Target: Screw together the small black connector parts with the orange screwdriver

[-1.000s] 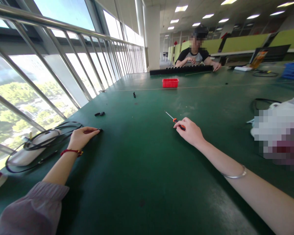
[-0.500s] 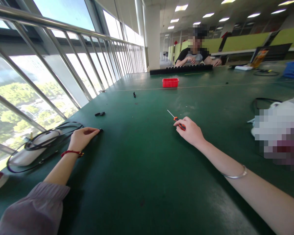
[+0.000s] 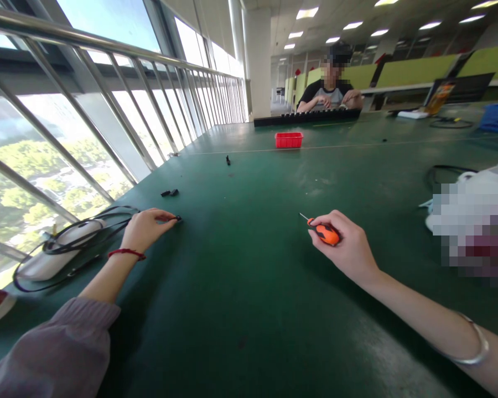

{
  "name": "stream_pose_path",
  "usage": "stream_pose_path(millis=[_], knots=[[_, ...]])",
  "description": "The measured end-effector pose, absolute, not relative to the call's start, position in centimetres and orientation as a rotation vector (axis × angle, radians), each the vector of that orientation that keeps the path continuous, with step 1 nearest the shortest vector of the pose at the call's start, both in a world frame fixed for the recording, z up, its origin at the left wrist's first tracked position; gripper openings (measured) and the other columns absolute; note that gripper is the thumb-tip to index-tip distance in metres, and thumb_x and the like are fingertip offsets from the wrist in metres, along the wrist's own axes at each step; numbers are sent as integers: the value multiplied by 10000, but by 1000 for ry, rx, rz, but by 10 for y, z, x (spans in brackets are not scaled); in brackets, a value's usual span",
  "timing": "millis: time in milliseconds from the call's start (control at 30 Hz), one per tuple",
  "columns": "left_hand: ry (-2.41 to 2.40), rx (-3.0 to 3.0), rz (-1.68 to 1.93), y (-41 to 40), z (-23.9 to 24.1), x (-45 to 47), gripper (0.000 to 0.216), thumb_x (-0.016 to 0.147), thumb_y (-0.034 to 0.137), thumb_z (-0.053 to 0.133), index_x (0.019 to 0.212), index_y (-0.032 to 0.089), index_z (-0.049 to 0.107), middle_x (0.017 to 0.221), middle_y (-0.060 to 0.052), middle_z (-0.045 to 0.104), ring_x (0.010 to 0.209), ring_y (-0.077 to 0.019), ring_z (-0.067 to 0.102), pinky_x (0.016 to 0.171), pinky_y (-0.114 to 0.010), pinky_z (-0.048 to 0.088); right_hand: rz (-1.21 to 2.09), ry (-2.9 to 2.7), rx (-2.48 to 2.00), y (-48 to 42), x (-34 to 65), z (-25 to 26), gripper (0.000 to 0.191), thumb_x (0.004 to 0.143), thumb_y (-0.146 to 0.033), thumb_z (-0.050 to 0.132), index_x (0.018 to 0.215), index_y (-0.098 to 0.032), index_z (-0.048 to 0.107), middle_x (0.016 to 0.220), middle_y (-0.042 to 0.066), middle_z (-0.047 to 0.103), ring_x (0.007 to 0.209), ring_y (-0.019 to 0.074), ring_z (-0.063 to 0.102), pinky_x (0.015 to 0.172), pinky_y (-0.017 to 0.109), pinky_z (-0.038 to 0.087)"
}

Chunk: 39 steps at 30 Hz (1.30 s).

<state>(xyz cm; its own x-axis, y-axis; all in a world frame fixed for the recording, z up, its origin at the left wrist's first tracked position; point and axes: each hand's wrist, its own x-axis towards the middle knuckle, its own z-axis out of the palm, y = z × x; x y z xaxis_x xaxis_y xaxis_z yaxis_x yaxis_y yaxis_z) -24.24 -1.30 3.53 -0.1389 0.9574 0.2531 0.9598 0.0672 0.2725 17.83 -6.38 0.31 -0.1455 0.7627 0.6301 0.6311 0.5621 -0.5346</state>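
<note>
Between the fingertips of my left hand (image 3: 148, 226) is a small black part (image 3: 179, 219), pinched just over the green table (image 3: 232, 287); its exact kind is too small to make out. My right hand (image 3: 347, 243) is closed around the orange and black handle of a screwdriver (image 3: 328, 234), whose thin metal shaft points away and to the left. A little beyond my left hand lie small black pieces (image 3: 170, 193). Another black piece (image 3: 228, 160) rests farther off.
A red bin (image 3: 289, 140) stands toward the far side, before a long black rack (image 3: 307, 118) where another person (image 3: 331, 94) sits. At left, black cable lies over a white power strip (image 3: 62, 249) beside the railing. A white bag (image 3: 481, 188) lies at right.
My right hand has lifted the screwdriver off the table and drawn it nearer and to the right. My left hand has shifted slightly right with the black part. The other person's hand has come inward.
</note>
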Motion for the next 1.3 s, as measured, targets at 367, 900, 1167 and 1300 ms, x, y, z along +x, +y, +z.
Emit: stream_pose_path(millis=[367, 900, 1167, 1300], knots=[[-1428, -2814, -894, 29, 14, -35, 145, 722, 162, 573, 812, 172, 686, 837, -56, 696, 709, -148, 644, 672, -255, 514, -120, -2043, -905, -82, 185, -1, 70, 815, -206, 552, 881, -210, 577, 678, -23, 664, 499, 86, 551, 518, 227, 447], [-1351, -2830, -855, 25, 1, 1, 160, 762, 178, 560, 872, 189, 675, 862, -6, 679, 795, -142, 621, 709, -241, 479, -53, -1809, -990, -70, 190, 1, 65, 759, -164, 574, 773, -215, 537, 633, -41, 610, 472, 80, 539, 478, 197, 434], [-1327, -2845, -854, 26, -1, 1, 153, 756, 172, 563, 863, 184, 672, 860, -14, 674, 793, -145, 617, 709, -242, 485, -15, -1791, -1002, -70, 191, 1, 58, 766, -162, 569, 768, -210, 538, 621, -40, 596, 473, 83, 540, 469, 200, 433], [-1327, -2846, -857, 26, 0, 1, 152, 762, 174, 560, 864, 182, 673, 854, -13, 672, 789, -144, 618, 706, -242, 486, -24, -1797, -987, -70, 190, 1, 66, 762, -151, 573, 768, -207, 539, 618, -41, 593, 469, 78, 533, 468, 194, 429]])
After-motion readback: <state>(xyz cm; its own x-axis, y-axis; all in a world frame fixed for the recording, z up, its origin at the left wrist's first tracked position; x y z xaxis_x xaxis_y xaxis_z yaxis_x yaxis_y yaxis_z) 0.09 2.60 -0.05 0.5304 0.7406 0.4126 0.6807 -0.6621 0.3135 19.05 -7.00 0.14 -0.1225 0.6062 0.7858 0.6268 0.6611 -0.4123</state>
